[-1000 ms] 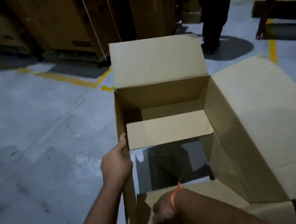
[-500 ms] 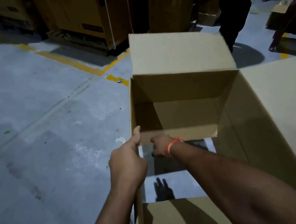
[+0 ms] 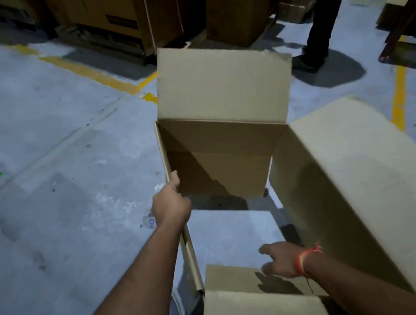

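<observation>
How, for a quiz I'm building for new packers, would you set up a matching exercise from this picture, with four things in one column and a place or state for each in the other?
Column one
1. left hand
2. right hand
3. far bottom flap
4. yellow line

Column two
A. folded inward at the far end
B. has an orange thread at its wrist
C. painted on the grey floor
D. grips the left wall's edge of the cardboard box

Pairs: 1-D, 2-B, 3-A, 4-C
</observation>
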`<state>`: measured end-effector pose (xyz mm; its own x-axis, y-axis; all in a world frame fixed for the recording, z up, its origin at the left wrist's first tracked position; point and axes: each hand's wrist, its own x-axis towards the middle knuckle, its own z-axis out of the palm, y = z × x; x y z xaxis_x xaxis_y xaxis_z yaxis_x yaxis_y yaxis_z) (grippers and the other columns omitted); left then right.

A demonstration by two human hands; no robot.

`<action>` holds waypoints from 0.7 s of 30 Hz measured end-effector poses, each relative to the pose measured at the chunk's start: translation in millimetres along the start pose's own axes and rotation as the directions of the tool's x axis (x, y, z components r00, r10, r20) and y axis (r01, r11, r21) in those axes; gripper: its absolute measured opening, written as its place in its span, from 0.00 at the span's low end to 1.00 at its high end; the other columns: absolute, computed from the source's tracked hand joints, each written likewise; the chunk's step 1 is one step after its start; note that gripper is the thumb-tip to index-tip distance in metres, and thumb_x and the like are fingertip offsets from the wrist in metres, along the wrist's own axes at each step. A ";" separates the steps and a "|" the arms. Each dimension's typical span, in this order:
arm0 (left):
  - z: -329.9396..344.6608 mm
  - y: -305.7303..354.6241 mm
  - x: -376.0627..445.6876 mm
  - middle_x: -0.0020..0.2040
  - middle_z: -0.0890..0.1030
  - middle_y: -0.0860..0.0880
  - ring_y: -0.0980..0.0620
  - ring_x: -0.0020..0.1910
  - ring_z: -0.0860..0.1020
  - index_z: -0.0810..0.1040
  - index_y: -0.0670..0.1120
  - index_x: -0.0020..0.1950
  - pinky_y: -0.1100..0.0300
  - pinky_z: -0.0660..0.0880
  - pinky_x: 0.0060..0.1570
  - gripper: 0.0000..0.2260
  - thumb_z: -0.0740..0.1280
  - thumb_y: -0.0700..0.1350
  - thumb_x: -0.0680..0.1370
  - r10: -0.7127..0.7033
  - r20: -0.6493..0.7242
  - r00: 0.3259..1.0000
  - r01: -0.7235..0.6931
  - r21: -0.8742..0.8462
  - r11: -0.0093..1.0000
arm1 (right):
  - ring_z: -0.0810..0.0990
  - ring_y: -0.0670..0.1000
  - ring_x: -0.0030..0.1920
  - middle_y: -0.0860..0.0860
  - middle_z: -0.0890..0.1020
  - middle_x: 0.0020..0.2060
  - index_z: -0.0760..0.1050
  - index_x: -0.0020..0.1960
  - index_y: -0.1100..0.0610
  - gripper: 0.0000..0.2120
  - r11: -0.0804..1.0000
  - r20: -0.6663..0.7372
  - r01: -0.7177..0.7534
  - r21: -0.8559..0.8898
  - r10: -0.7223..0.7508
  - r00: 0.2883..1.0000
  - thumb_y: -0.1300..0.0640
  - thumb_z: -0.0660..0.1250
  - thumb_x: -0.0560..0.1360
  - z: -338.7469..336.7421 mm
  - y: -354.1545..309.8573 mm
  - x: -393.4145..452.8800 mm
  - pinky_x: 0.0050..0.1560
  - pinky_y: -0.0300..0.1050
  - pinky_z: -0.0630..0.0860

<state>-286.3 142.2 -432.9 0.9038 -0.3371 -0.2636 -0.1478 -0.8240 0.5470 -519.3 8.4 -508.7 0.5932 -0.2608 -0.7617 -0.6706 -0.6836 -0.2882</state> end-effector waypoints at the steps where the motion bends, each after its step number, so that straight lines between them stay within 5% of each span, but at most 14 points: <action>1: 8.2 -3.5 0.3 0.69 0.78 0.44 0.40 0.57 0.79 0.62 0.61 0.80 0.55 0.75 0.45 0.32 0.62 0.36 0.81 0.003 0.006 1.000 -0.003 0.011 1.000 | 0.69 0.55 0.74 0.54 0.68 0.76 0.61 0.80 0.53 0.30 0.998 0.004 -0.016 0.054 0.016 1.000 0.45 0.62 0.81 3.4 7.0 -10.0 0.72 0.46 0.65; 5: 32.5 -19.0 0.5 0.66 0.79 0.41 0.37 0.57 0.79 0.58 0.60 0.82 0.55 0.73 0.45 0.30 0.60 0.41 0.83 0.023 0.065 0.998 -0.028 0.085 0.996 | 0.76 0.53 0.65 0.54 0.76 0.69 0.66 0.77 0.52 0.27 0.981 -0.050 -0.026 0.193 0.036 0.998 0.43 0.62 0.81 11.3 26.5 -40.0 0.65 0.44 0.71; 11: 31.8 -33.3 -24.7 0.71 0.74 0.36 0.34 0.66 0.75 0.54 0.55 0.83 0.46 0.76 0.60 0.27 0.56 0.43 0.85 0.058 0.227 0.972 -0.111 0.225 0.968 | 0.72 0.55 0.71 0.55 0.73 0.73 0.68 0.76 0.54 0.27 0.989 -0.048 -0.049 0.143 0.056 0.997 0.40 0.56 0.83 30.0 49.3 -77.9 0.68 0.45 0.68; 16: 31.6 -61.1 -52.9 0.79 0.63 0.36 0.35 0.73 0.69 0.43 0.48 0.84 0.48 0.73 0.67 0.34 0.59 0.44 0.83 -0.190 0.491 0.850 -0.057 0.445 0.894 | 0.76 0.57 0.65 0.56 0.78 0.66 0.76 0.66 0.55 0.26 0.985 -0.101 -0.134 0.107 0.145 0.984 0.38 0.52 0.82 50.2 55.6 -83.7 0.65 0.49 0.71; 18: 19.3 -59.3 -83.5 0.78 0.66 0.38 0.37 0.72 0.72 0.53 0.42 0.83 0.54 0.75 0.60 0.30 0.62 0.43 0.84 -0.246 0.551 0.797 -0.049 0.466 0.883 | 0.78 0.58 0.61 0.56 0.80 0.60 0.78 0.61 0.56 0.24 0.986 -0.136 -0.136 0.098 0.149 0.979 0.41 0.52 0.84 53.8 48.9 -86.6 0.60 0.50 0.72; 21: 15.4 -62.1 -123.0 0.68 0.77 0.35 0.43 0.47 0.82 0.73 0.34 0.71 0.61 0.75 0.37 0.19 0.64 0.41 0.82 -0.268 0.628 0.731 -0.006 0.398 0.917 | 0.78 0.56 0.59 0.56 0.80 0.60 0.78 0.59 0.55 0.22 0.989 -0.183 -0.092 0.112 0.112 0.977 0.42 0.51 0.84 56.9 38.8 -93.6 0.60 0.47 0.72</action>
<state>-394.5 227.8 -446.7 0.4477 -0.3116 -0.8381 -0.3007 -0.9352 0.1871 -626.2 45.1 -481.6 0.5862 -0.4559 -0.6697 -0.7680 -0.5761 -0.2800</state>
